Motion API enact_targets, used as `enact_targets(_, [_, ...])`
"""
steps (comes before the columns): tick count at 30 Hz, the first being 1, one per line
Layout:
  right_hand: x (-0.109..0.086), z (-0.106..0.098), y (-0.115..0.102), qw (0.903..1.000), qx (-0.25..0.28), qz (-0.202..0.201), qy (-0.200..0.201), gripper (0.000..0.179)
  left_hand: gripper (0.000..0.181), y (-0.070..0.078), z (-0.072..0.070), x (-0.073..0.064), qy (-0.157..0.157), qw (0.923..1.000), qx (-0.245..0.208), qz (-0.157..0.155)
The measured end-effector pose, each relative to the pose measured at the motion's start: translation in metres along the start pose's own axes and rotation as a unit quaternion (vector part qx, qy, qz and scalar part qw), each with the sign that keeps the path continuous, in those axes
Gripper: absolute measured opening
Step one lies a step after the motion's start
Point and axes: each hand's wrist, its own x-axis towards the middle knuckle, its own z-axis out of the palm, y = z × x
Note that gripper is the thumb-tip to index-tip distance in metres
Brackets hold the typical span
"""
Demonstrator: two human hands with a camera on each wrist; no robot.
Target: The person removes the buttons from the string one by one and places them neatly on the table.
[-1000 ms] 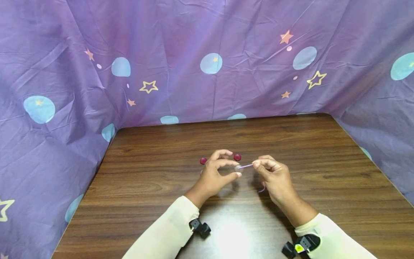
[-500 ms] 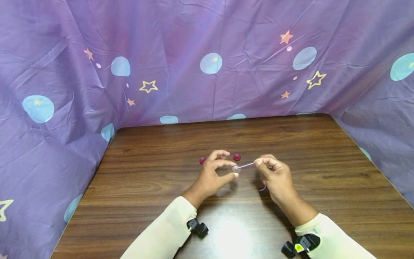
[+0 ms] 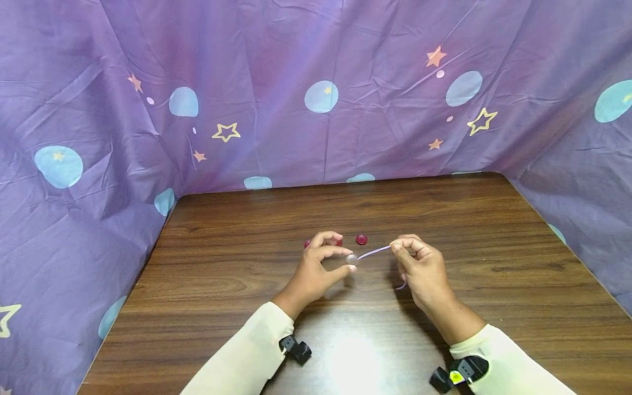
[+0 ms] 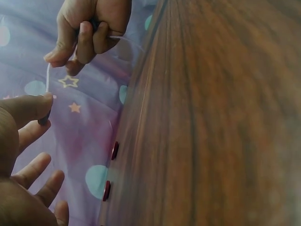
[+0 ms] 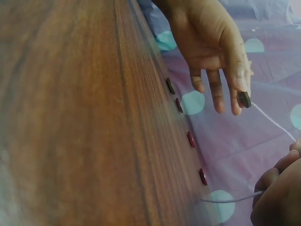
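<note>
My left hand (image 3: 312, 271) pinches a small round greyish button (image 3: 351, 258) between thumb and index finger, its other fingers spread. In the right wrist view, this button (image 5: 244, 99) looks dark and is seen nearly edge-on. A thin lilac cord (image 3: 374, 252) runs from the button to my right hand (image 3: 421, 270), which pinches it between thumb and fingertips. Whether the cord passes right through the button cannot be made out. The cord's loose tail (image 5: 230, 201) hangs below my right hand. Both hands are held above the table.
Beyond my left hand, a red button (image 3: 361, 240) lies on the wooden table (image 3: 222, 247). Another red button (image 3: 338, 242) is partly behind the fingers. The right wrist view also shows a dark button (image 5: 170, 85) there. A purple curtain (image 3: 276, 109) surrounds the table's far sides.
My left hand has moved left with the button, away from my right hand. The cord between them shows longer. Another red button has come into sight beside the left fingers.
</note>
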Motion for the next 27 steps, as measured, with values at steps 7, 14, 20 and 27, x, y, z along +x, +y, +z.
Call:
enact_targets(7, [0.0,0.001,-0.002,0.9998,-0.008,0.017,0.005,0.023,0.03,-0.007,-0.005,-0.002,0.008,0.9999,-0.012,0.005])
enact_targets(14, [0.001,0.001,-0.003,0.9994,-0.009,0.032,0.009,0.016,0.031,-0.011,-0.01,-0.004,0.015,0.9998,-0.01,-0.009])
enact_targets(20, [0.002,0.002,-0.002,0.9994,-0.01,0.032,0.008,0.014,0.031,-0.015,-0.013,-0.003,0.02,0.9996,-0.011,-0.018])
enact_targets(27, [0.002,0.001,-0.002,0.9991,-0.012,0.04,0.008,0.017,0.031,-0.019,-0.015,-0.002,0.032,0.9985,-0.008,-0.045])
